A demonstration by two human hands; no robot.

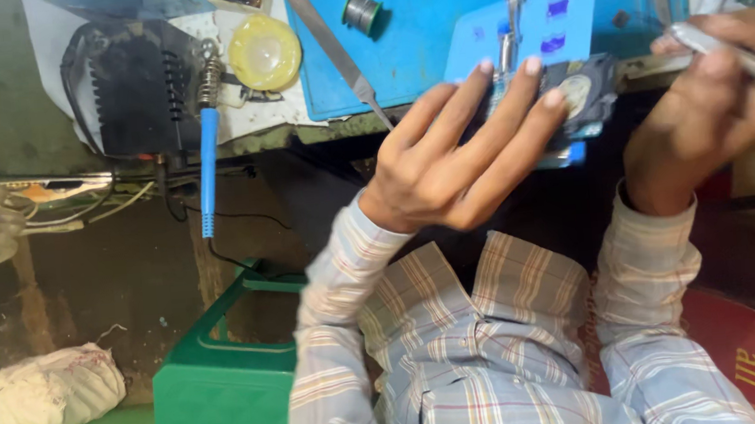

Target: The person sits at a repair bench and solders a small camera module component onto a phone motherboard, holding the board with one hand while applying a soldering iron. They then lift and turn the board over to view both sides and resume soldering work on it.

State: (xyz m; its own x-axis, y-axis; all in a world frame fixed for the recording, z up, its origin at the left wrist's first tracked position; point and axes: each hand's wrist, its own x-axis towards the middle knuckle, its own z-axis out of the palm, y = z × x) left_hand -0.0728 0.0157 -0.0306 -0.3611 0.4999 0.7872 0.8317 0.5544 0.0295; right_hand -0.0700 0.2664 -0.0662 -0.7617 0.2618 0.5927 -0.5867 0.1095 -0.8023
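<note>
My left hand (pixel 462 153) grips a small dark device (pixel 584 96) with a round pale part, held by the fingertips at the near edge of the workbench. My right hand (pixel 711 100) is closed around a slim metal tool (pixel 743 55), probably tweezers, whose tip end points toward the device from the right. Behind the device a light blue holder plate (pixel 550 18) with a metal clamp lies on the blue work mat (pixel 419 41). My plaid shirt sleeves fill the lower middle.
A blue-handled soldering iron (pixel 206 153) hangs off the bench edge beside a black power unit (pixel 134 83). A yellow round tin (pixel 264 52), a solder spool (pixel 362 11) and long tweezers (pixel 335 51) lie on the bench. A green box (pixel 220 373) and a white bundle (pixel 53 390) sit below.
</note>
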